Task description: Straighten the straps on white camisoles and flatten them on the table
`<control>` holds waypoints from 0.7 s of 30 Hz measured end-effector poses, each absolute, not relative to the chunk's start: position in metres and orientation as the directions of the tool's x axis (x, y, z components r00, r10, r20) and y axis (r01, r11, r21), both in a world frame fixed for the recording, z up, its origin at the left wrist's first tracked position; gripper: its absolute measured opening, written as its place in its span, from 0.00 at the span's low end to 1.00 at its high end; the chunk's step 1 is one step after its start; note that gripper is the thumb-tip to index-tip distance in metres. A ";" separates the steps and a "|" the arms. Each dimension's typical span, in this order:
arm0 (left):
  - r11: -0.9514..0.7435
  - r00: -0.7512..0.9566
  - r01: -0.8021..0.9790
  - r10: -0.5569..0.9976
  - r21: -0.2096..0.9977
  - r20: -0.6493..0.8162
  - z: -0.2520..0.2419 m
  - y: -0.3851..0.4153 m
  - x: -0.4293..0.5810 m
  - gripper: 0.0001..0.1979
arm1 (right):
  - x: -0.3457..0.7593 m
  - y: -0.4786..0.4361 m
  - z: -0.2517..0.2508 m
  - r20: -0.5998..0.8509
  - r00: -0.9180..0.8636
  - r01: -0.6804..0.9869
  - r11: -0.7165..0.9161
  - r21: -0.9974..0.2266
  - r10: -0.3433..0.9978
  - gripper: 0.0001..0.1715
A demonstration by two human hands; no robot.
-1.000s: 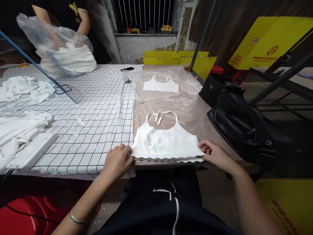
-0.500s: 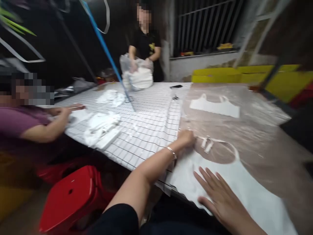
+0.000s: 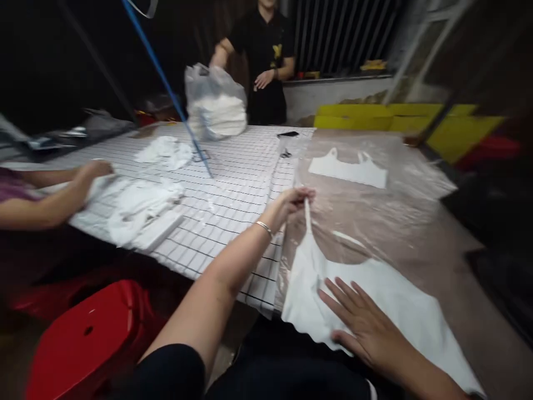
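Note:
A white bra top [image 3: 375,283] with thin straps lies at the table's near edge. My left hand [image 3: 293,203] pinches the end of one strap and pulls it up and away from the body of the top. Flat on the cloth rests my right hand [image 3: 362,316], its fingers stretched and spread. Farther back on the same brown, plastic-covered surface lies a second white bra top [image 3: 347,169], laid out flat and touched by neither hand.
Scissors [image 3: 285,154] and a black object [image 3: 288,134] lie on the checked cloth [image 3: 233,205]. White garments [image 3: 141,205] are piled at left, near a co-worker's arm [image 3: 62,200]. Another person [image 3: 266,66] holds a plastic bag [image 3: 216,105]. A red stool [image 3: 87,339] stands below.
My left hand has drawn the strap up taut, and the top's left side has lifted and creased. The person at the back now holds the bag with one hand. The camera view has shifted.

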State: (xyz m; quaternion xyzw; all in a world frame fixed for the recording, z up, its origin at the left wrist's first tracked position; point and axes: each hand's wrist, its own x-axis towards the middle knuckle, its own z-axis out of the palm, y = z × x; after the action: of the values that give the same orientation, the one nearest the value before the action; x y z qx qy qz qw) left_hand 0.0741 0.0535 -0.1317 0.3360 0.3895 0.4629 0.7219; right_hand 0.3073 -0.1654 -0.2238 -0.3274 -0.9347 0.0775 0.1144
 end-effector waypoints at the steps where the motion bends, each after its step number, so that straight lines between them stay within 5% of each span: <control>1: 0.340 0.240 -0.426 0.936 0.839 -0.257 -0.127 0.062 0.072 0.15 | 0.306 -0.167 -0.220 0.114 -0.750 0.612 0.748 -0.256 0.652 0.43; 5: 0.264 0.134 -0.480 0.965 0.836 -0.227 -0.103 0.082 0.068 0.29 | 0.304 -0.170 -0.204 -0.060 -0.693 0.668 0.608 -0.429 0.718 0.39; 8: 0.037 0.118 -0.370 0.993 0.928 0.008 -0.087 0.063 0.072 0.36 | 0.302 -0.164 -0.189 -0.096 -0.619 0.617 0.407 -0.674 0.780 0.33; 12: -0.339 0.331 -0.106 0.875 0.935 0.354 -0.087 0.003 0.084 0.36 | 0.300 -0.138 -0.165 -0.096 -0.257 0.265 -0.026 -0.964 0.962 0.26; 17: -0.770 0.674 0.161 0.543 0.618 0.501 -0.106 -0.046 0.083 0.24 | 0.297 -0.106 -0.145 -0.226 -0.191 -0.127 -0.252 -0.959 0.955 0.23; 21: -0.841 0.745 0.183 0.457 0.509 0.486 -0.118 -0.051 0.078 0.23 | 0.288 -0.097 -0.140 -0.226 -0.200 -0.254 -0.274 -0.928 0.953 0.24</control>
State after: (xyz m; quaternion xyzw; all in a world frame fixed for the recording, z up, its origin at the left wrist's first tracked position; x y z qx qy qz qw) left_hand 0.0779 -0.0514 -0.1179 0.9079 0.1762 0.3104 0.2200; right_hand 0.2880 -0.0966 -0.1402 -0.4408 -0.3967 0.6651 0.4537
